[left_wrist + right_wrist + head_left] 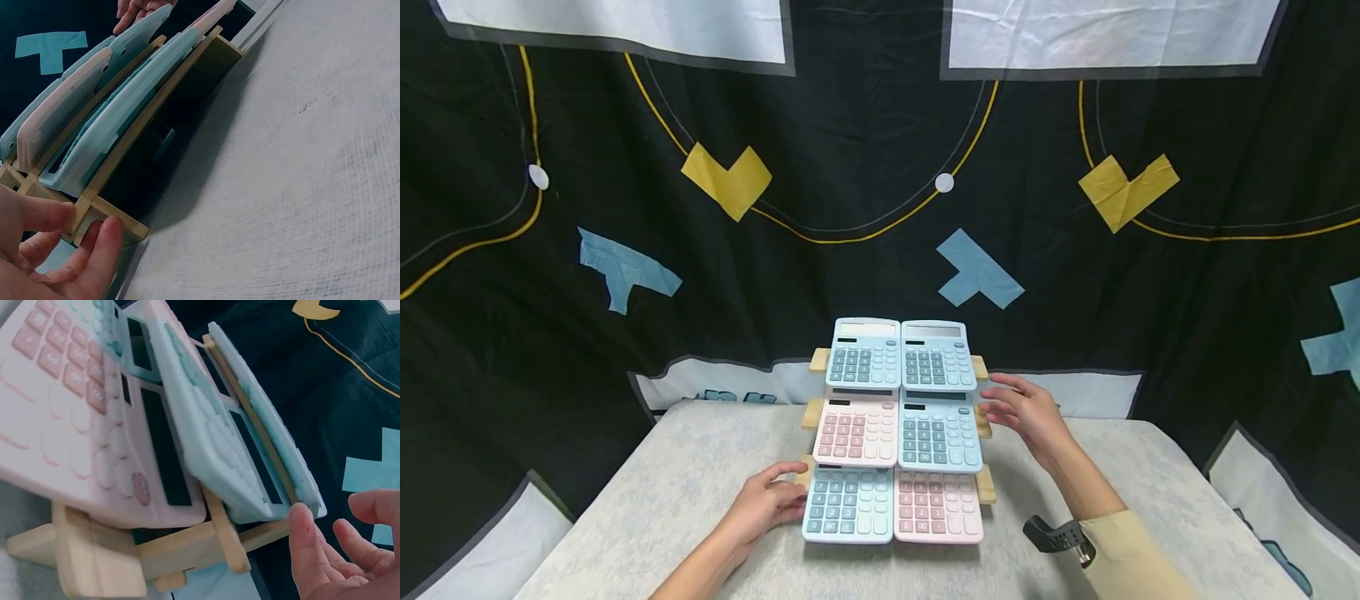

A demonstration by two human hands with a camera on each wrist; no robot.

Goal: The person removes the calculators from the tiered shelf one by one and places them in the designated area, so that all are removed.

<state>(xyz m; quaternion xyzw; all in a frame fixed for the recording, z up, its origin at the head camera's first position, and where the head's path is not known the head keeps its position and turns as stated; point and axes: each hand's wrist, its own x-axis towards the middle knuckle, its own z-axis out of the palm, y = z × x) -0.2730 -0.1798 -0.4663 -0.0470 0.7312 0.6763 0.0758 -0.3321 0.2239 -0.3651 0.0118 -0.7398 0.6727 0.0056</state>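
Your beige cloth sleeve (1138,560) lies foremost; the tiered pale-wood rack (987,486) of blue and pink plastic calculators (940,435) rises lengthwise away from you, near end pinched by your left hand (766,502), far tiers just beside your loosely spread, empty right hand (1028,419).

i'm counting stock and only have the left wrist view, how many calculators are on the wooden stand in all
Observer: Six desktop calculators, in three rows of two on the wooden stand; the head view shows them all.
Operator: ok, which spots are pink
Observer: In the head view, one pink calculator is middle row left; the other pink calculator is bottom row right.
Operator: and the person's right side, anything worn there
Observer: Yes, a black strap at the cuff of the beige sleeve, below the right hand.
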